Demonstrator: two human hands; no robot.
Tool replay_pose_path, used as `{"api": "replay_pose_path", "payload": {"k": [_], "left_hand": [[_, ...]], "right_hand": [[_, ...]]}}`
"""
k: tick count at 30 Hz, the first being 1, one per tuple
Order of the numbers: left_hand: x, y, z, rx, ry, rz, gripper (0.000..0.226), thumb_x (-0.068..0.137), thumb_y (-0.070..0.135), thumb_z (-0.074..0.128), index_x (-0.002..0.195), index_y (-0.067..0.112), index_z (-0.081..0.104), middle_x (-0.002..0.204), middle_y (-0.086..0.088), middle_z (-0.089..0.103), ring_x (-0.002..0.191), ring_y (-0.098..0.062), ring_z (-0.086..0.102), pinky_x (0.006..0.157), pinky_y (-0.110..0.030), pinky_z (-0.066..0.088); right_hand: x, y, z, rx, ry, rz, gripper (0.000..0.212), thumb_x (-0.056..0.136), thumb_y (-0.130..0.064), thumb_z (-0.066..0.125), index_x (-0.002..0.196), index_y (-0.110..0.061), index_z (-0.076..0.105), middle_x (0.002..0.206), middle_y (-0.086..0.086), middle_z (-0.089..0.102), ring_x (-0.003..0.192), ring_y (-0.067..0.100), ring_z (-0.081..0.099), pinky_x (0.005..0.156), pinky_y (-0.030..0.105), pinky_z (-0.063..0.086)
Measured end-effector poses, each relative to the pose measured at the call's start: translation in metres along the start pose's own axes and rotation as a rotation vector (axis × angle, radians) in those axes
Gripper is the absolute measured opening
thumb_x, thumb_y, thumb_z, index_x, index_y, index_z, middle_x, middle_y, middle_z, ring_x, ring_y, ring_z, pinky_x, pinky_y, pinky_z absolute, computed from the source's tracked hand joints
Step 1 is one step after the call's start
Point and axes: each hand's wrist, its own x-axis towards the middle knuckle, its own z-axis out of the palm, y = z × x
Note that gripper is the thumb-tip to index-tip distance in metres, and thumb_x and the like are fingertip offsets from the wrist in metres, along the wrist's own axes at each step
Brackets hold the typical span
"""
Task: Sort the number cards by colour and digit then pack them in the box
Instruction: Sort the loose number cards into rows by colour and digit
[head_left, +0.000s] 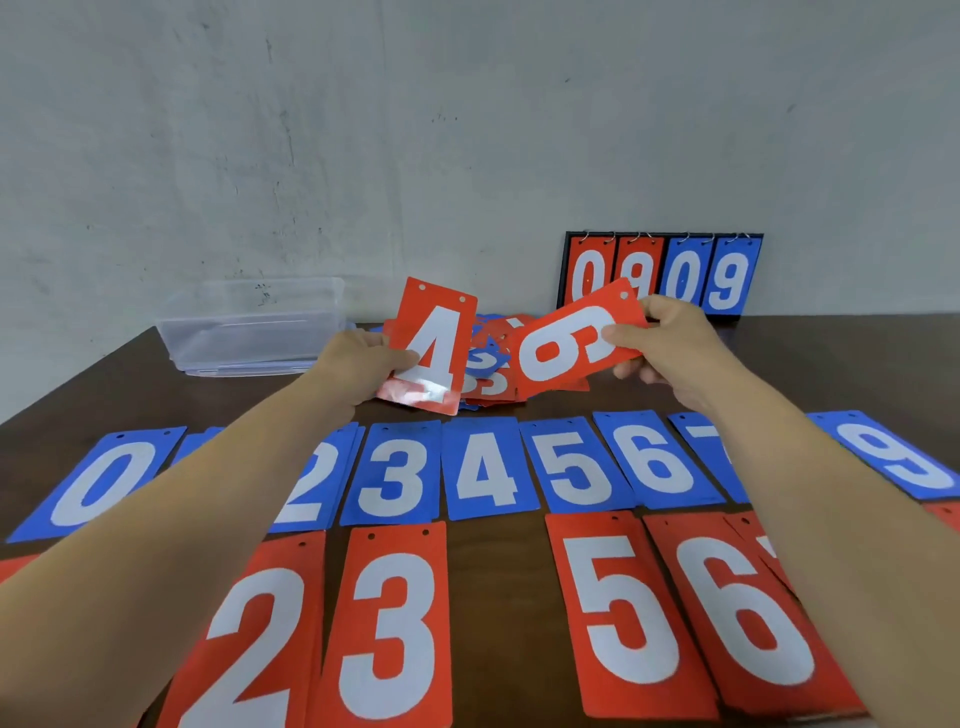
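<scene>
My left hand (358, 371) holds a red 4 card (434, 345) upright above the table. My right hand (670, 343) pinches a red card (571, 343) turned sideways, showing a 6 or 9. Behind both lies a loose heap of red and blue cards (491, 371). A row of blue cards runs across the table: 0 (98, 483), 2 (311, 488), 3 (397, 475), 4 (488, 470), 5 (574, 465), 6 (657, 460), 9 (898, 452). Nearer me lie red 2 (244, 634), 3 (389, 623), 5 (623, 608) and 6 (748, 608), with a gap between the 3 and 5.
A clear plastic box (254, 325) stands at the back left of the dark wooden table (493, 571). A black flip scoreboard (660, 275) reading 0909 leans against the grey wall at the back right. My forearms hide parts of both rows.
</scene>
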Motion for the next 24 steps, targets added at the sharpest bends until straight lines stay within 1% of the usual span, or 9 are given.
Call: {"api": "replay_pose_path", "payload": {"k": [2, 6, 9, 12, 14, 17, 20, 22, 24], "left_hand": [[-0.009, 0.002, 0.002, 0.009, -0.005, 0.005, 0.022, 0.090, 0.016, 0.065, 0.111, 0.009, 0.065, 0.101, -0.005, 0.068, 0.075, -0.011, 0.063, 0.063, -0.021, 0.048], [-0.029, 0.005, 0.008, 0.009, -0.018, -0.039, 0.009, 0.088, 0.014, 0.067, 0.097, 0.011, 0.067, 0.100, -0.009, 0.071, 0.090, -0.024, 0.068, 0.087, -0.039, 0.055], [-0.048, 0.005, 0.017, -0.008, -0.035, -0.061, 0.001, 0.089, 0.012, 0.065, 0.089, 0.013, 0.065, 0.099, -0.008, 0.072, 0.089, -0.022, 0.068, 0.085, -0.036, 0.055], [-0.070, 0.005, 0.028, -0.002, -0.034, -0.090, 0.013, 0.087, 0.012, 0.067, 0.098, 0.006, 0.068, 0.103, -0.010, 0.073, 0.098, -0.026, 0.068, 0.095, -0.042, 0.052], [-0.086, 0.004, 0.034, 0.012, -0.020, -0.109, 0.025, 0.086, 0.013, 0.069, 0.106, -0.002, 0.065, 0.104, -0.013, 0.072, 0.099, -0.030, 0.068, 0.096, -0.045, 0.052], [-0.114, -0.001, 0.042, 0.106, -0.010, -0.133, 0.028, 0.084, 0.020, 0.072, 0.107, 0.004, 0.068, 0.102, -0.013, 0.073, 0.100, -0.037, 0.067, 0.097, -0.050, 0.051], [-0.149, -0.009, 0.048, 0.245, 0.051, -0.189, 0.041, 0.085, 0.028, 0.073, 0.124, 0.019, 0.062, 0.120, -0.008, 0.066, 0.104, -0.030, 0.065, 0.095, -0.045, 0.051], [-0.173, -0.016, 0.054, 0.275, 0.122, -0.196, 0.052, 0.085, 0.029, 0.072, 0.134, 0.020, 0.054, 0.128, -0.008, 0.062, 0.106, -0.028, 0.063, 0.094, -0.042, 0.051], [-0.194, -0.024, 0.062, 0.275, 0.186, -0.172, 0.053, 0.088, 0.028, 0.069, 0.137, 0.018, 0.051, 0.130, -0.006, 0.060, 0.106, -0.024, 0.063, 0.085, -0.033, 0.053]], "right_hand": [[-0.005, 0.000, -0.010, 0.021, -0.018, 0.001, 0.021, 0.089, -0.011, 0.066, 0.108, -0.017, 0.057, 0.089, 0.001, 0.068, 0.055, 0.007, 0.064, 0.046, 0.016, 0.047], [-0.015, 0.006, -0.032, 0.068, -0.025, -0.016, 0.015, 0.087, -0.004, 0.067, 0.098, -0.013, 0.065, 0.082, 0.003, 0.070, 0.054, 0.002, 0.061, 0.050, 0.014, 0.048], [-0.026, 0.014, -0.048, 0.116, -0.028, -0.002, 0.010, 0.086, -0.007, 0.068, 0.092, -0.015, 0.068, 0.082, 0.002, 0.071, 0.061, 0.005, 0.061, 0.056, 0.018, 0.047], [-0.039, 0.024, -0.067, 0.123, -0.025, 0.004, 0.005, 0.086, -0.010, 0.068, 0.091, -0.012, 0.069, 0.087, 0.001, 0.073, 0.069, 0.008, 0.062, 0.057, 0.021, 0.044], [-0.050, 0.030, -0.081, 0.141, -0.027, 0.000, 0.001, 0.087, -0.011, 0.068, 0.087, -0.012, 0.067, 0.089, 0.002, 0.073, 0.072, 0.010, 0.064, 0.057, 0.021, 0.043], [-0.067, 0.035, -0.098, 0.164, -0.043, -0.016, 0.007, 0.088, -0.010, 0.066, 0.092, -0.015, 0.069, 0.086, 0.003, 0.073, 0.070, 0.013, 0.065, 0.056, 0.023, 0.042], [-0.083, 0.037, -0.106, 0.173, -0.065, -0.033, 0.014, 0.088, -0.008, 0.066, 0.099, -0.016, 0.069, 0.083, 0.002, 0.072, 0.064, 0.011, 0.061, 0.053, 0.022, 0.043], [-0.093, 0.040, -0.106, 0.159, -0.087, -0.043, 0.016, 0.088, -0.007, 0.066, 0.100, -0.017, 0.068, 0.078, 0.001, 0.071, 0.060, 0.010, 0.060, 0.048, 0.018, 0.044], [-0.104, 0.044, -0.105, 0.135, -0.120, -0.043, 0.017, 0.088, -0.006, 0.065, 0.100, -0.017, 0.068, 0.077, 0.001, 0.071, 0.060, 0.011, 0.059, 0.047, 0.018, 0.045]]}}
